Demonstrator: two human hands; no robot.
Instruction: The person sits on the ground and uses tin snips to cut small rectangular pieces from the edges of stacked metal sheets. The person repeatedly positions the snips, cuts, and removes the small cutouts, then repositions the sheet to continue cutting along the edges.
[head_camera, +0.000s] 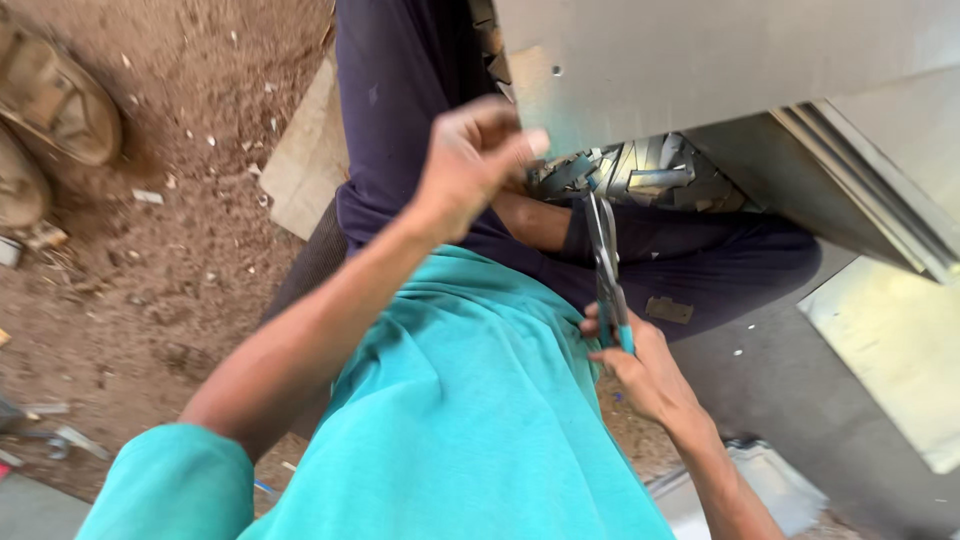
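Head view: the right hand (640, 365) grips the teal handles of the tin snips (605, 265), whose long axis points up toward the sheet metal panel (700, 60). The left hand (475, 160) closes on the panel's lower edge, just left of the blades, above metal offcuts (640, 170)

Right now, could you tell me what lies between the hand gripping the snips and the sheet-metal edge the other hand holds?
In the head view, only the snips span it, from right hand up to metal sheet by left hand.
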